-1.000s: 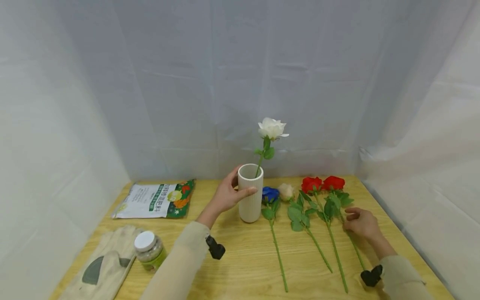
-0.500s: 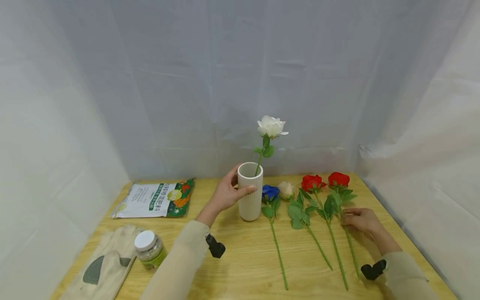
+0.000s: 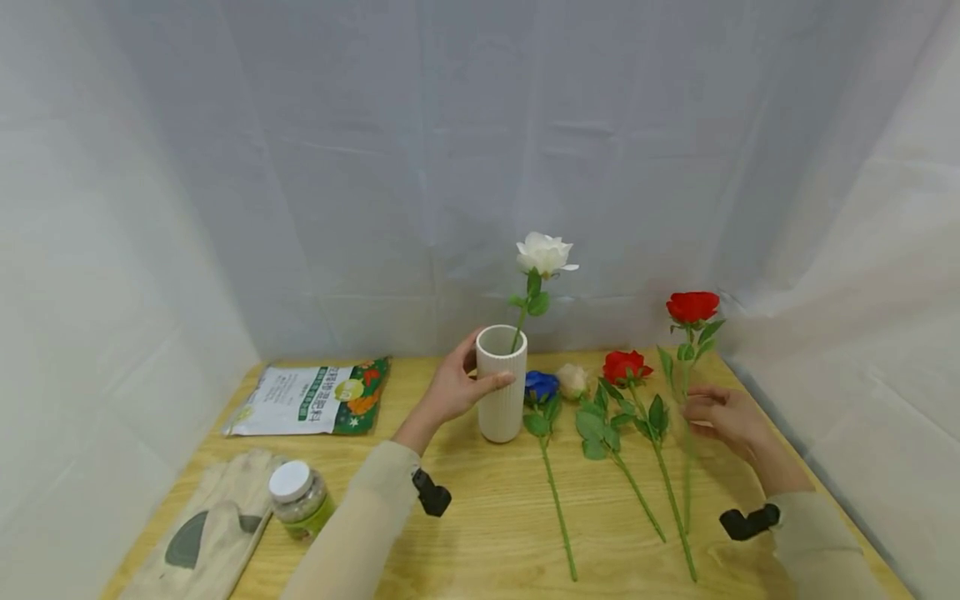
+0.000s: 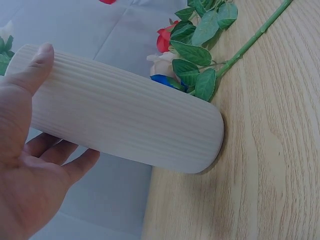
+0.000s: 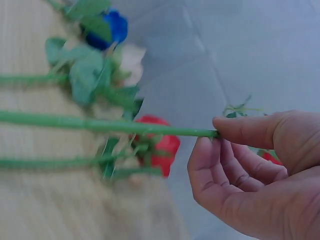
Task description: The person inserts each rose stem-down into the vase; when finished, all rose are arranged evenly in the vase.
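Observation:
My left hand (image 3: 456, 385) grips a white ribbed vase (image 3: 501, 400) near its rim, thumb in front and fingers behind. The vase stands upright on the table, as the left wrist view also shows. A white rose (image 3: 544, 255) leans in it toward the right. On the right, my right hand (image 3: 723, 421) pinches the green stem (image 5: 165, 129) of a red rose (image 3: 692, 307) between thumb and fingers. That rose is held nearly upright, bloom up, above the table. In the right wrist view its bloom is mostly hidden behind the hand.
A blue rose (image 3: 541, 386), a cream rose (image 3: 573, 382) and another red rose (image 3: 626, 367) lie between the hands on the wooden table (image 3: 480, 525). At left are a printed bag (image 3: 307, 400), a white-lidded jar (image 3: 300, 504) and a fabric glove (image 3: 217, 525). Pale sheeting surrounds the table.
The right hand has taken hold of the rightmost red rose and lifted it from the table, tipping it upright. The left hand and vase stay in place.

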Demonstrator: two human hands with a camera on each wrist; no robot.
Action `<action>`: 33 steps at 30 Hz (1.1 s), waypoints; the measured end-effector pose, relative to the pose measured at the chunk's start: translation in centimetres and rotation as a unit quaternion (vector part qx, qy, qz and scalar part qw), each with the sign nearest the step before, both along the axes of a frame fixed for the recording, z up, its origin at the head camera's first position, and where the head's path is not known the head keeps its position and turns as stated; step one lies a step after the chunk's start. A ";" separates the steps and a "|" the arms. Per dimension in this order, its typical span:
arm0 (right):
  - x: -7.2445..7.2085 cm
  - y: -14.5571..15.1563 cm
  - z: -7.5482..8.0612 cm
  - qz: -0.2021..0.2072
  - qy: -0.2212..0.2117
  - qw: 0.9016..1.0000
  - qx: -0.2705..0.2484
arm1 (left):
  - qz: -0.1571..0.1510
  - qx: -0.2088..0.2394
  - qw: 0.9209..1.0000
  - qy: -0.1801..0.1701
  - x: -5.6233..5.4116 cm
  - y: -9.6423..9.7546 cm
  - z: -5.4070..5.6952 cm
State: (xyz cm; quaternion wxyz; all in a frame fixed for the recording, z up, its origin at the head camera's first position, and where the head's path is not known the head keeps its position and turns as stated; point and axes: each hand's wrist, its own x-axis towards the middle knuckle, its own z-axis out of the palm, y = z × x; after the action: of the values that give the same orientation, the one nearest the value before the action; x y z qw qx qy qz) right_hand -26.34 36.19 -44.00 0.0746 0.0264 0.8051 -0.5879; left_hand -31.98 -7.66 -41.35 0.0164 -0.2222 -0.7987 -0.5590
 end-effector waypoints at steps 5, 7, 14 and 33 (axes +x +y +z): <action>-0.3 -2.0 1.8 -0.006 0.023 0.999 -0.043 | 0.000 -0.002 1.000 -0.002 0.0 -0.1 0.0; -0.6 -2.9 2.6 -0.016 0.032 0.996 -0.076 | 0.000 -0.002 1.000 -0.003 0.0 -0.1 0.0; -1.1 -6.4 5.5 -0.054 0.077 0.985 -0.146 | -0.005 0.002 1.000 -0.004 -0.1 -0.1 -0.1; -2.6 -13.3 11.3 -0.184 0.179 0.915 -0.312 | -0.013 0.011 1.000 0.008 -0.1 -0.2 -0.2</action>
State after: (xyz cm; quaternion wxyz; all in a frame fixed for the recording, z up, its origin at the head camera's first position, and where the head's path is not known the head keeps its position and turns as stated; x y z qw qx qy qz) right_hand -28.90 22.89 -32.71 -0.1758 0.0439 0.5616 -0.8073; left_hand -32.07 -7.88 -41.59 0.0178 -0.2365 -0.7896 -0.5659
